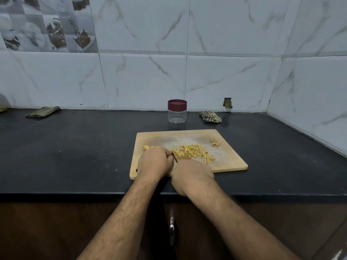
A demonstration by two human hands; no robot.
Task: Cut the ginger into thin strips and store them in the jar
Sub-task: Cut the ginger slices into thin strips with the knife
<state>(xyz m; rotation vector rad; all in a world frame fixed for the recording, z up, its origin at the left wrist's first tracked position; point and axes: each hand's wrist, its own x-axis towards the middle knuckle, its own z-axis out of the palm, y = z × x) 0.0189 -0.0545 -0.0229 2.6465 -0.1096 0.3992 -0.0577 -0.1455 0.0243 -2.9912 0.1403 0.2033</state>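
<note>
A wooden cutting board lies on the black counter. A heap of thin yellow ginger strips covers its middle. My left hand sits on the board's left part, fingers curled down against the knife blade; the ginger piece under them is mostly hidden. My right hand grips the knife handle at the board's near edge, with the handle hidden inside the fist. Uncut ginger chunks lie just beyond my left hand. The clear jar, its maroon lid on, stands behind the board.
Ginger peels lie at the board's far right. A checked cloth sits right of the jar and a folded green cloth far left, both against the tiled wall. The counter's front edge runs under my forearms.
</note>
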